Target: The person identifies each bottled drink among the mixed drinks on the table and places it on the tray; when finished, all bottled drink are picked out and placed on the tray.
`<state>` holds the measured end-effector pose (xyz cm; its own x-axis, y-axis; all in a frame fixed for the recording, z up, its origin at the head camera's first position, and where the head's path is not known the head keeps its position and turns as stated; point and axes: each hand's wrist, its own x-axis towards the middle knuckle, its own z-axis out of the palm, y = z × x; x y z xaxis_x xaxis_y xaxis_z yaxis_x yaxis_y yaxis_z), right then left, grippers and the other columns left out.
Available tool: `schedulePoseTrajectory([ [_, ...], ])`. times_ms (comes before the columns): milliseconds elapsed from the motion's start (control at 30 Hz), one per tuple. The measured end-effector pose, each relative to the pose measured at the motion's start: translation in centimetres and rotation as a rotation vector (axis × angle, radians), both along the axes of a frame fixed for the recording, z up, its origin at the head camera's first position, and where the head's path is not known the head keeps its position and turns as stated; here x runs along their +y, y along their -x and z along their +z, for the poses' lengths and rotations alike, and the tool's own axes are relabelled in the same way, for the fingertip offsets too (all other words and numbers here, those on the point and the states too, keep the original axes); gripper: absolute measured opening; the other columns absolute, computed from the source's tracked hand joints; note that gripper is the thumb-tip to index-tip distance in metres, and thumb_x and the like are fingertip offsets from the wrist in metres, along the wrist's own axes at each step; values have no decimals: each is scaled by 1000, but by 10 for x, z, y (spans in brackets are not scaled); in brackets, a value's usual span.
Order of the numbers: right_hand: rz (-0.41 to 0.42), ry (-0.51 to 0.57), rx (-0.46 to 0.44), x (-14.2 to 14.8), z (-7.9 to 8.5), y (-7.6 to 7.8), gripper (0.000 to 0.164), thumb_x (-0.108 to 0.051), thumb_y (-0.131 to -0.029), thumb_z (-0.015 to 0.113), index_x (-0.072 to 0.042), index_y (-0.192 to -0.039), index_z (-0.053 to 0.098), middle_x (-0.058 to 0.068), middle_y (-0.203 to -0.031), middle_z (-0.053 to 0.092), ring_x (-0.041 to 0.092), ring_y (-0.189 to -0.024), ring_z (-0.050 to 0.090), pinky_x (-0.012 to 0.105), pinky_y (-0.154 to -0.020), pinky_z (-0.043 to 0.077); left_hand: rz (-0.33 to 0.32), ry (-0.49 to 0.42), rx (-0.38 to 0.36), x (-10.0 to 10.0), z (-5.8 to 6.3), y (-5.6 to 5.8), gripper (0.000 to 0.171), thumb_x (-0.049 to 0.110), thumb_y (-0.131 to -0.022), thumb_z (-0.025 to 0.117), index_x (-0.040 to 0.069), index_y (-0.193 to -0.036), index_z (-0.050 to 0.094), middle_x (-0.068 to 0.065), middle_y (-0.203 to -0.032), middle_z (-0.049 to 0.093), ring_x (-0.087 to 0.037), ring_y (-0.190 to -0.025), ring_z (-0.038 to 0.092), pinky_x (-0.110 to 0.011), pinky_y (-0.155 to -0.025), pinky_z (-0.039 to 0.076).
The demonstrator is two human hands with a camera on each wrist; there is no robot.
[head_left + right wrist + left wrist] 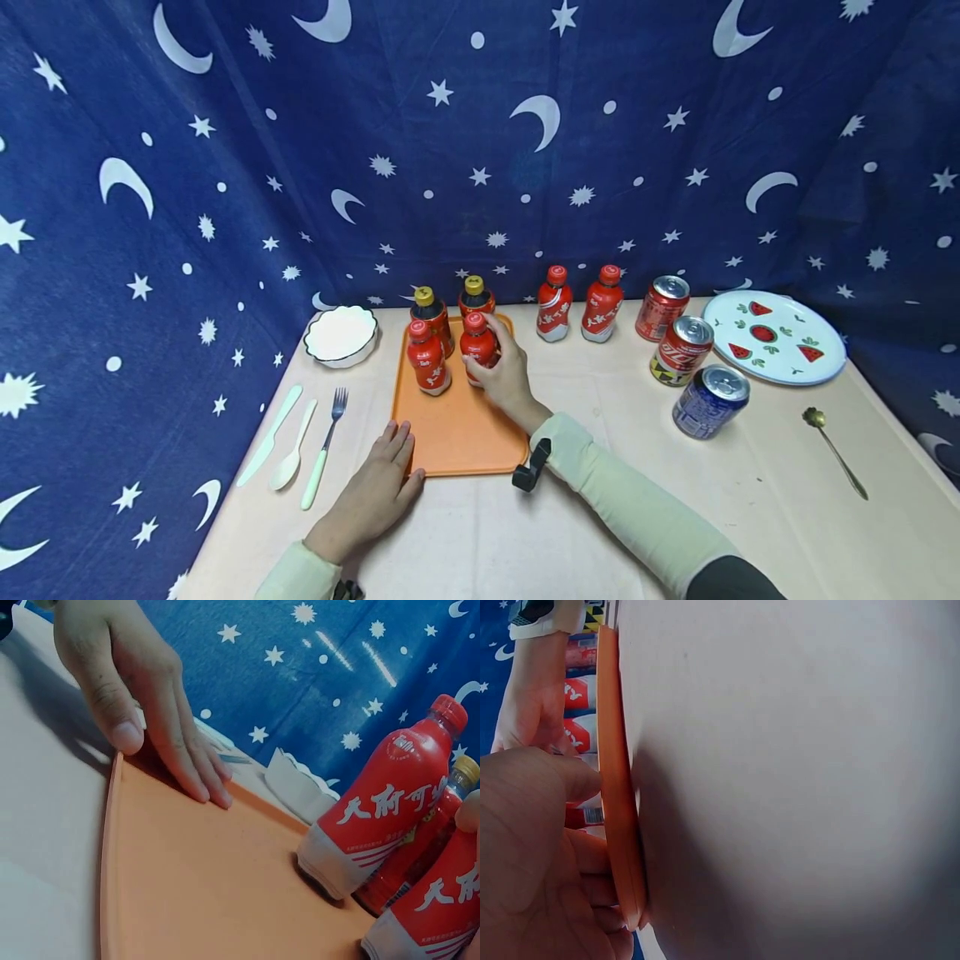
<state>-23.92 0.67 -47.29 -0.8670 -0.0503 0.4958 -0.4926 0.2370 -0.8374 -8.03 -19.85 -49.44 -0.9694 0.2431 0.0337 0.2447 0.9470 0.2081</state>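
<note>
An orange tray (465, 442) lies on the table with several bottles at its far end. My right hand (506, 375) grips a red soda bottle (476, 343) standing on the tray, thumb on the near side and fingers behind. Left of it stands another red soda bottle (428, 364), its white lettering facing the right wrist view. Behind these are two dark bottles with yellow caps (424, 296), partly hidden. My left hand (377, 483) rests on the tray's near left corner, fingers straight along the edge; the left wrist view shows the thumb against the tray rim (615, 772).
Two more red bottles (555, 308) stand beyond the tray's right side. Three cans (682, 350) and a watermelon-patterned plate (780, 337) are farther right, near a small metal spoon (836, 454). On the left are a white bowl (341, 336), a knife (270, 433), a spoon (294, 450) and a fork (326, 446).
</note>
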Motion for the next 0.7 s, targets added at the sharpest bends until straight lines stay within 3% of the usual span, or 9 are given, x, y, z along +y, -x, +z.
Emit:
schedulePoseTrajectory([
  [300,-4,-1,16,2,-2,0,78,-15,-70,78,-23,-137,38,6,-117,57,21,-101,58,41,-79,53,20,3,-39,1,2,0,61,42,-93,46,2,-138,40,-10,-149,27,-27,-140,13,-43,-111,19],
  [500,-33,50,32,17,6,-2,90,-20,-68,81,-15,-140,29,13,-124,53,27,-113,52,48,-90,44,31,15,-61,2,1,1,63,46,-93,43,3,-139,38,-8,-150,26,-25,-140,12,-42,-112,18],
  [567,-66,89,79,26,14,-1,86,-19,-68,81,-14,-138,32,12,-124,52,28,-115,50,48,-90,43,27,16,-51,2,0,1,63,46,-93,43,3,-139,38,-8,-149,26,-25,-140,12,-42,-112,19],
  [700,-185,162,233,48,40,2,77,-4,-66,79,0,-131,39,17,-122,51,34,-114,47,41,-93,42,20,18,-25,0,-2,1,62,45,-93,43,2,-138,39,-8,-149,28,-25,-140,14,-41,-111,20],
])
